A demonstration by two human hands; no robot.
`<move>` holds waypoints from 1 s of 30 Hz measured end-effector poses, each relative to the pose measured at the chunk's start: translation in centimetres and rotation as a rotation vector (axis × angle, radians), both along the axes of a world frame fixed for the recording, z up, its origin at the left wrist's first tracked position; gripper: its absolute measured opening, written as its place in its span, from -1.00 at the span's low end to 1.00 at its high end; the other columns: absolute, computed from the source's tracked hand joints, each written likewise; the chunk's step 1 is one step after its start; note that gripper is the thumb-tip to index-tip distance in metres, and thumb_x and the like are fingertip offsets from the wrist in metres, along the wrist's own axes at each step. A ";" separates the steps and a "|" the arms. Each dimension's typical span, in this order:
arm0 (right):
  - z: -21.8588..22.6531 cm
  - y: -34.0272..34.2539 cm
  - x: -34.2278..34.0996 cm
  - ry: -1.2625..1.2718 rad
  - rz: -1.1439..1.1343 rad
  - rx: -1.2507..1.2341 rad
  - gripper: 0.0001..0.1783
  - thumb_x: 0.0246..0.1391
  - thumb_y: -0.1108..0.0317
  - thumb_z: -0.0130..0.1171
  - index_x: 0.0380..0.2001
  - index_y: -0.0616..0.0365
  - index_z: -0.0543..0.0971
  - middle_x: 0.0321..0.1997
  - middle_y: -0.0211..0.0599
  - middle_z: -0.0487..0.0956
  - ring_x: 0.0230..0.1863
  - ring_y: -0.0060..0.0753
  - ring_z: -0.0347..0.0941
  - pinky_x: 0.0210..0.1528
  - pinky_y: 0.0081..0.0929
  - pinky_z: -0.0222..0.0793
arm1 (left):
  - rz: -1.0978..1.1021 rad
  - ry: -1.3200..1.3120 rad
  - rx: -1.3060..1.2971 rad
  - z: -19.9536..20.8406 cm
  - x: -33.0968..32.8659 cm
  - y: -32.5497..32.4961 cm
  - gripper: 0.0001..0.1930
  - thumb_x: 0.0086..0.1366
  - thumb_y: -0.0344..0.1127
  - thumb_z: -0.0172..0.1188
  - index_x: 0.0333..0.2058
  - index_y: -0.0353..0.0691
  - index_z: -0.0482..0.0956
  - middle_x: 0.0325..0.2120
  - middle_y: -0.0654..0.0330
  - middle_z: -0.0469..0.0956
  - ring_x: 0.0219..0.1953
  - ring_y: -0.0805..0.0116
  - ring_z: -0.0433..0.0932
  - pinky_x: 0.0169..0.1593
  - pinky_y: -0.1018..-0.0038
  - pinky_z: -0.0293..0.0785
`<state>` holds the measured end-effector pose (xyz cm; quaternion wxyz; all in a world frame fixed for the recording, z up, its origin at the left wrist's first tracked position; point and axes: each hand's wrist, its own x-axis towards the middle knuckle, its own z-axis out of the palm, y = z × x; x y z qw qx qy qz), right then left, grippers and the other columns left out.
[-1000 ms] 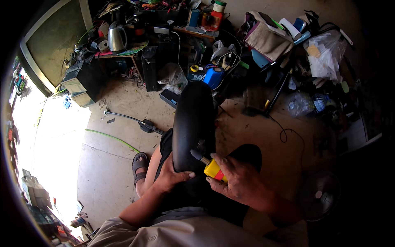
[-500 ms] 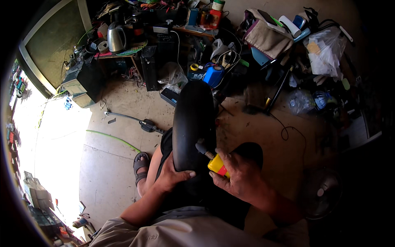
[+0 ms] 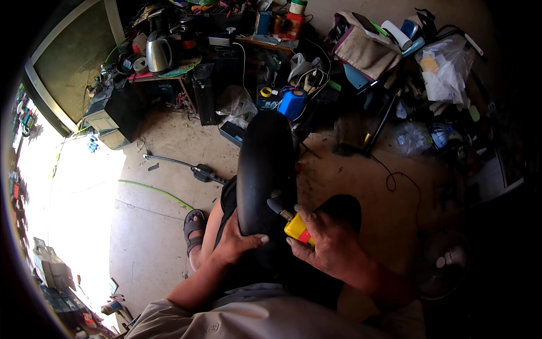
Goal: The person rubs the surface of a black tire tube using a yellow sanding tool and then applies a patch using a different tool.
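Observation:
A smooth black tyre (image 3: 264,158) stands upright between my knees, its worn tread facing up. My left hand (image 3: 236,240) grips its near left side, thumb lying across the tread and the other fingers hidden along the sidewall. In my right hand (image 3: 333,240) is a yellow and red handheld grinder (image 3: 297,227), with my fingers wrapped round its body. A grey rounded grinding tip (image 3: 275,205) on a metal shaft points up and left over the right part of the tread. Whether the tip touches the rubber I cannot tell.
A metal kettle (image 3: 158,53) stands on a cluttered low table at the back left. Behind the tyre sits a blue battery pack (image 3: 293,104). A green hose (image 3: 155,186) and a black cable (image 3: 186,163) lie on the floor. Plastic bags (image 3: 447,70) are piled at the right.
The grinder's tip has shifted very slightly to the left over the tread. My left hand and the tyre stay in place.

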<state>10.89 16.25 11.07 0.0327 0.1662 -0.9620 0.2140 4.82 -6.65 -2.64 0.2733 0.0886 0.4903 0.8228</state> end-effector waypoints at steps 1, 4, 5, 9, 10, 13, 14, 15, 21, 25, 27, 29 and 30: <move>-0.1 0.2 0.2 -0.013 0.018 0.005 -0.25 0.23 0.12 0.49 0.33 0.36 0.49 -0.17 0.07 0.70 -0.29 0.06 0.73 -0.25 -0.13 0.69 | 0.003 -0.002 0.001 0.1 0.0 0.1 -0.03 0.12 -0.40 0.60 0.48 -0.38 0.31 0.30 0.07 0.56 0.36 0.20 0.52 0.49 0.28 0.36; -0.2 -0.1 0.6 -0.003 0.038 -0.013 -0.26 0.23 0.12 0.49 0.32 0.34 0.49 -0.19 0.06 0.70 -0.30 0.06 0.72 -0.25 -0.13 0.69 | 0.013 -0.013 -0.003 0.8 0.1 0.4 0.01 0.04 -0.32 0.61 0.47 -0.37 0.34 0.30 0.05 0.56 0.37 0.14 0.51 0.52 0.24 0.33; -0.3 -0.2 0.4 -0.004 0.017 0.003 -0.26 0.23 0.12 0.49 0.33 0.34 0.49 -0.19 0.05 0.70 -0.30 0.06 0.72 -0.25 -0.13 0.69 | 0.017 -0.017 -0.007 1.3 0.1 0.5 0.01 0.04 -0.32 0.61 0.47 -0.37 0.34 0.30 0.05 0.57 0.37 0.14 0.51 0.52 0.24 0.33; -0.1 0.1 0.5 -0.010 0.022 -0.027 -0.26 0.25 0.14 0.48 0.33 0.34 0.47 -0.19 0.04 0.68 -0.27 0.06 0.72 -0.24 -0.12 0.68 | 0.032 -0.015 0.004 1.7 0.1 0.5 0.00 0.04 -0.35 0.60 0.47 -0.38 0.33 0.29 0.05 0.57 0.35 0.13 0.53 0.52 0.24 0.34; -0.1 0.2 0.6 -0.016 0.048 -0.040 -0.26 0.25 0.14 0.48 0.33 0.35 0.47 -0.18 0.04 0.68 -0.26 0.06 0.72 -0.24 -0.12 0.68 | 0.032 -0.015 -0.001 1.7 0.1 0.5 0.00 0.04 -0.35 0.59 0.47 -0.38 0.34 0.29 0.05 0.58 0.35 0.13 0.53 0.51 0.25 0.35; 0.4 0.2 0.4 -0.050 0.000 -0.002 -0.26 0.25 0.15 0.48 0.33 0.36 0.46 -0.15 0.05 0.68 -0.24 0.08 0.72 -0.21 -0.12 0.68 | 0.026 -0.029 -0.009 1.3 0.2 0.3 -0.01 0.04 -0.36 0.59 0.46 -0.37 0.35 0.28 0.05 0.58 0.35 0.13 0.53 0.51 0.25 0.36; 0.5 0.2 0.5 -0.063 0.013 -0.002 -0.26 0.26 0.15 0.47 0.33 0.37 0.46 -0.15 0.06 0.69 -0.24 0.08 0.72 -0.21 -0.12 0.68 | 0.020 -0.042 -0.007 0.8 0.2 0.3 -0.02 0.03 -0.36 0.59 0.45 -0.37 0.35 0.28 0.05 0.58 0.35 0.13 0.53 0.50 0.25 0.36; 0.5 0.4 0.8 -0.074 0.025 0.000 -0.27 0.26 0.16 0.47 0.33 0.37 0.46 -0.14 0.07 0.69 -0.23 0.08 0.72 -0.20 -0.12 0.68 | 0.013 -0.054 -0.003 0.5 0.2 0.3 -0.02 0.03 -0.36 0.59 0.45 -0.37 0.36 0.27 0.05 0.59 0.35 0.13 0.54 0.50 0.25 0.37; -0.1 0.0 0.4 -0.015 0.021 -0.040 -0.28 0.26 0.17 0.47 0.32 0.38 0.46 -0.16 0.09 0.70 -0.23 0.07 0.73 -0.20 -0.11 0.69 | 0.014 -0.022 -0.018 1.7 0.0 0.5 0.00 0.03 -0.31 0.62 0.45 -0.38 0.36 0.29 0.05 0.58 0.36 0.15 0.53 0.50 0.25 0.36; -0.1 0.4 0.1 0.024 0.007 -0.028 -0.27 0.25 0.17 0.48 0.32 0.35 0.45 -0.18 0.06 0.71 -0.26 0.07 0.73 -0.22 -0.12 0.68 | 0.002 0.026 0.020 1.2 -0.1 0.1 -0.03 0.15 -0.44 0.61 0.49 -0.39 0.27 0.30 0.07 0.56 0.37 0.24 0.52 0.49 0.30 0.37; -0.1 0.4 -0.1 0.028 -0.002 -0.012 -0.27 0.25 0.17 0.49 0.32 0.34 0.45 -0.19 0.04 0.71 -0.26 0.07 0.72 -0.23 -0.13 0.67 | -0.009 0.013 0.009 0.5 -0.1 0.0 -0.02 0.15 -0.44 0.62 0.49 -0.40 0.27 0.31 0.07 0.56 0.37 0.24 0.51 0.49 0.30 0.36; 0.0 0.4 -0.5 0.034 -0.031 0.020 -0.28 0.24 0.17 0.49 0.32 0.32 0.46 -0.21 0.02 0.70 -0.27 0.06 0.72 -0.24 -0.13 0.66 | -0.011 -0.002 0.028 0.2 -0.1 0.1 -0.02 0.15 -0.44 0.61 0.49 -0.40 0.27 0.31 0.07 0.56 0.37 0.24 0.51 0.50 0.30 0.35; 0.0 0.6 -0.4 0.033 -0.023 0.014 -0.28 0.24 0.17 0.49 0.32 0.32 0.46 -0.21 0.02 0.70 -0.27 0.05 0.71 -0.25 -0.13 0.66 | -0.010 -0.007 0.036 0.1 -0.1 0.1 -0.02 0.15 -0.44 0.61 0.49 -0.40 0.27 0.31 0.07 0.56 0.37 0.24 0.51 0.50 0.30 0.35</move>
